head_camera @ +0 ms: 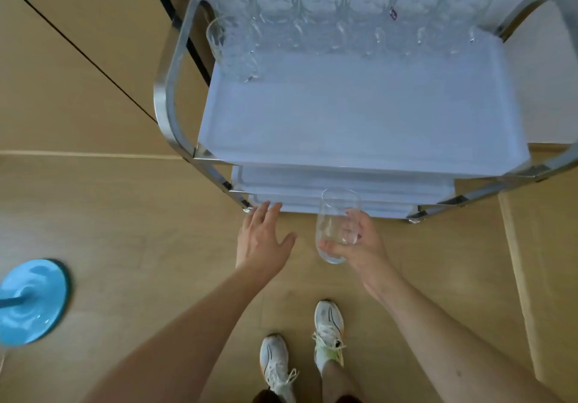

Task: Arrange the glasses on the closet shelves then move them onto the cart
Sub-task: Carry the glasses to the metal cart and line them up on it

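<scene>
A metal cart [169,89] with white shelves stands in front of me. Several clear glasses [322,14] line the back of its top shelf [359,121], and one more glass [231,49] stands in front of them at the left. My right hand [359,249] grips a clear glass [336,218] low, just before the cart's front edge. My left hand [262,236] is beside it with fingers spread, holding nothing, its fingertips near the lowest shelf's front edge.
Two lower white shelves [344,183] show under the top one. A blue round base [31,302] sits on the wooden floor at the left. Beige closet panels [78,58] run along the left. My feet in white shoes [300,349] are below.
</scene>
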The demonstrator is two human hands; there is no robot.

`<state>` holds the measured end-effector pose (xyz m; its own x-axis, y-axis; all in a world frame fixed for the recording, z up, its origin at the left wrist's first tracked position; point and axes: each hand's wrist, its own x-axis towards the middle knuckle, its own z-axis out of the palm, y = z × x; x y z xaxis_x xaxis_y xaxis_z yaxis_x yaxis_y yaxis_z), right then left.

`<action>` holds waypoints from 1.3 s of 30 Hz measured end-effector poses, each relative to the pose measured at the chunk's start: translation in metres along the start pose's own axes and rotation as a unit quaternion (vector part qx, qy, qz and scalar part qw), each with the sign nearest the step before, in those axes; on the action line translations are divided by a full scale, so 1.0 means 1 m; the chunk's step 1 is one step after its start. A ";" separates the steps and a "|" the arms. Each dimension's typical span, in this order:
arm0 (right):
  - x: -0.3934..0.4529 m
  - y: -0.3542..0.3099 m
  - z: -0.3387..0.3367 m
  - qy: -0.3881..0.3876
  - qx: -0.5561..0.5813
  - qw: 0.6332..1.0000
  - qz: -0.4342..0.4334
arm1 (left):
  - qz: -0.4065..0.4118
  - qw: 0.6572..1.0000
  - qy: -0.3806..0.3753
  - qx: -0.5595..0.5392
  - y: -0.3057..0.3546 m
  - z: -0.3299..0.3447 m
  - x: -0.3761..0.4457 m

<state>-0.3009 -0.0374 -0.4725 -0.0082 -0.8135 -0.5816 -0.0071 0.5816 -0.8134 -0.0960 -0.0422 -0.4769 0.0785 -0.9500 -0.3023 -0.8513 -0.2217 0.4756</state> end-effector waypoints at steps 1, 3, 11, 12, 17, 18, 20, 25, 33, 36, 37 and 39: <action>0.008 0.005 0.002 0.005 -0.003 1.000 -0.004 | 0.001 1.000 -0.005 0.003 -0.007 0.007 0.008; 0.028 0.019 0.007 0.008 -0.012 1.000 -0.011 | 0.003 1.000 -0.011 0.015 -0.023 0.026 0.028; 0.108 0.070 0.023 0.027 0.000 0.998 -0.051 | 0.044 0.998 0.009 0.036 -0.075 0.097 0.097; 0.119 0.075 0.024 0.028 0.001 0.998 -0.055 | 0.055 0.997 0.017 0.043 -0.079 0.104 0.106; 0.165 0.095 0.024 0.048 0.001 0.994 -0.099 | 0.082 0.993 0.050 0.068 -0.091 0.133 0.148; 0.173 0.096 0.023 0.050 0.003 0.992 -0.112 | 0.084 0.992 0.058 0.075 -0.092 0.137 0.156; 0.186 0.099 0.021 0.053 0.005 0.989 -0.137 | 0.098 0.989 0.069 0.089 -0.093 0.143 0.171; 0.220 0.108 0.017 0.076 -0.004 0.976 -0.206 | 0.140 0.981 0.112 0.077 -0.089 0.156 0.205; 0.269 0.117 0.027 0.098 -0.011 0.947 -0.307 | 0.179 0.966 0.158 0.096 -0.099 0.180 0.240; 0.283 0.121 0.033 0.097 -0.006 0.943 -0.319 | 0.175 0.966 0.162 0.097 -0.106 0.184 0.249; 0.285 0.122 0.034 0.097 -0.005 0.942 -0.320 | 0.170 0.968 0.159 0.094 -0.109 0.185 0.251; 0.289 0.122 0.035 0.101 -0.008 0.941 -0.324 | 0.165 0.970 0.155 0.092 -0.111 0.186 0.254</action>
<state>-0.2696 -0.2015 -0.7406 -0.1860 -0.9812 0.0506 -0.0908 -0.0341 -0.9953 -0.0783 -0.2179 -0.7605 -0.0867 -0.9893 0.1173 -0.9327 0.1219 0.3394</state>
